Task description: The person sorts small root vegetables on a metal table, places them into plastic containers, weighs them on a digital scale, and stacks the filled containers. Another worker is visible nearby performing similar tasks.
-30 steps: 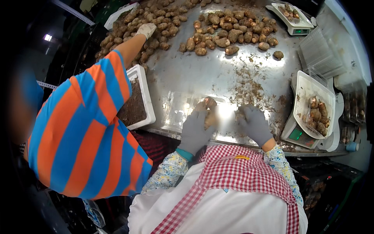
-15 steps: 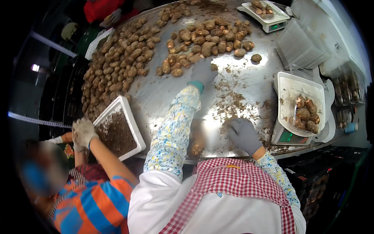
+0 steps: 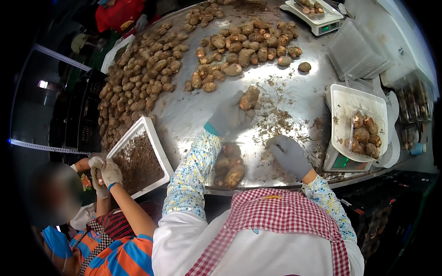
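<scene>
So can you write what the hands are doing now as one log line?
left hand: holds brown root | right hand: flat on metal table, empty | clear tub of roots: between arms

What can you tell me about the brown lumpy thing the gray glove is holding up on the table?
The root is a brown, knobbly, oblong tuber with rough, dirt-crusted skin. It sits tilted in the fingertips of the left hand, which wears a gray glove, above the shiny metal table. It is apart from the big pile of similar roots farther back. Loose dirt and peel scraps lie scattered just beside it.
</scene>
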`<state>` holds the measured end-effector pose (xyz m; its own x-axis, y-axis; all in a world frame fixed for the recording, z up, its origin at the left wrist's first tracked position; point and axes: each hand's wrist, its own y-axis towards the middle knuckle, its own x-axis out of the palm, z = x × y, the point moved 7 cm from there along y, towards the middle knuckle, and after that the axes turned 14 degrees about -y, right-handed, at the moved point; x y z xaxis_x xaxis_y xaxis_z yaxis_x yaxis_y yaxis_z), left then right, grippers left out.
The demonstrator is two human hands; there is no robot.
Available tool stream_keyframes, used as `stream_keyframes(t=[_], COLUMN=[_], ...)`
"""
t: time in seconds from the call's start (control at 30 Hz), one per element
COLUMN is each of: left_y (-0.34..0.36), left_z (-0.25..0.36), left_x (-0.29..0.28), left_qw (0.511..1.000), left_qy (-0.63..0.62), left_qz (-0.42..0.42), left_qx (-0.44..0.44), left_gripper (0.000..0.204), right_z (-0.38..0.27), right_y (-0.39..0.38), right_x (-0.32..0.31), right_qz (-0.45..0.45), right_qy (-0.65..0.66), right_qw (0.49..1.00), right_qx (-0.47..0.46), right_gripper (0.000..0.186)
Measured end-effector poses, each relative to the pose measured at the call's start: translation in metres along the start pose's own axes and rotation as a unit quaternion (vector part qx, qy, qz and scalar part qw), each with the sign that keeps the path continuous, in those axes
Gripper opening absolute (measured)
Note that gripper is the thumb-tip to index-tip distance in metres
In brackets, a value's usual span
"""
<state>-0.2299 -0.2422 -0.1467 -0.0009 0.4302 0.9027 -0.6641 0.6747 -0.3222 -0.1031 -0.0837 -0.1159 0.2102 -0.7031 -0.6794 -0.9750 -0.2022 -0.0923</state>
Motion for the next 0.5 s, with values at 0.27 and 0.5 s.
stream_keyframes(t=[0.27,0.5], left_y=[-0.017,0.044], left_z=[-0.04,0.034], left_x=[0.025,-0.005], left_qw=[0.996,0.607], left_qy=[0.019,0.788], left_qz=[-0.016,0.085], left_qx=[-0.084,0.056], left_gripper=[0.051,0.064], right_z=[0.002,0.002], right_y=[0.018,0.024], right_x=[-0.013,-0.021], right_qz=[-0.004,0.066], right_qy=[0.181,0.245], right_qw=[0.974,0.951], right_qx=[0.134,0.177], right_gripper=[0.04,0.05])
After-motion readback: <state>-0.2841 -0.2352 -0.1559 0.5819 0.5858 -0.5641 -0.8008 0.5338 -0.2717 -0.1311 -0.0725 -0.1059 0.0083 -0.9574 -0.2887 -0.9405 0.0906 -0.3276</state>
